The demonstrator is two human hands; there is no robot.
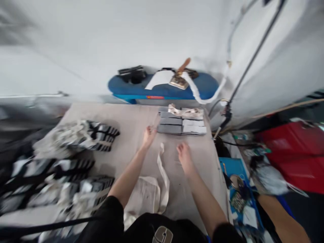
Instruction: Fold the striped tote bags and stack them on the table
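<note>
A flat stack of folded striped cloth bags (169, 129) in grey, white and black lies near the far edge of the covered table, with cream straps (187, 112) bunched on top. My left hand (149, 135) is by the stack's near left corner, holding nothing I can see; whether it touches the cloth is unclear. Just in front of the stack, my right hand (185, 156) hovers above the table with its fingers loosely bent and apart. Between my forearms a cream cloth bag (145, 192) lies close to my body, its long strap (164, 173) stretching toward the stack.
Piles of striped cloth bags (103, 135) cover the table's left side. Behind the table stands a blue ironing board (141, 88) with an iron (179, 81), its white-wrapped hose and dark cloth. At right are a slanted pole (253, 55), a blue tray (231, 165) and red material (293, 150).
</note>
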